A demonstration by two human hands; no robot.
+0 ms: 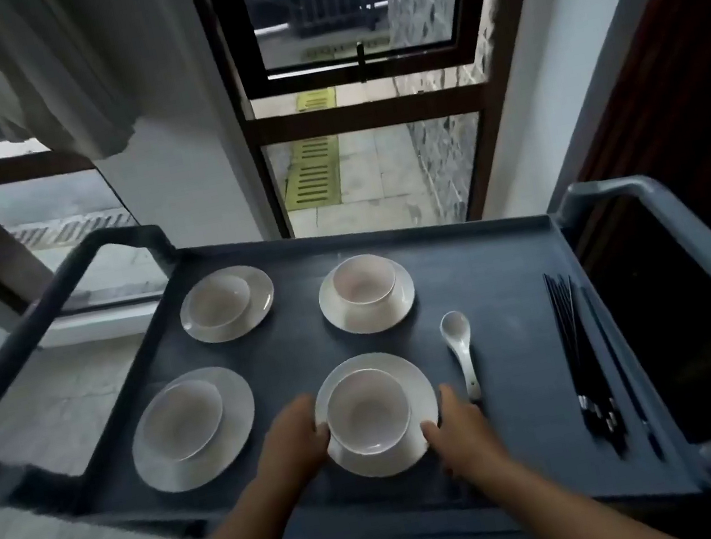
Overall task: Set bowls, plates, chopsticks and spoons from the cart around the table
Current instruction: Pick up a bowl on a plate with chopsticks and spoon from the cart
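Note:
A dark grey cart (487,274) carries several white plates, each with a white bowl on it. My left hand (291,442) and my right hand (458,429) grip the opposite edges of the near plate (380,462), thumbs on its rim, with a bowl (367,411) standing on it. Other plate-and-bowl sets sit at near left (194,428), far left (226,304) and far middle (366,293). A white spoon (461,348) lies just right of the held plate. Black chopsticks (585,357) lie in a bundle along the cart's right side.
The cart has raised handles at left (23,337) and right (690,238). Beyond it are a white wall, dark-framed windows (370,148) and a hanging curtain (39,78). Tiled floor shows at left, a dark wooden panel at right.

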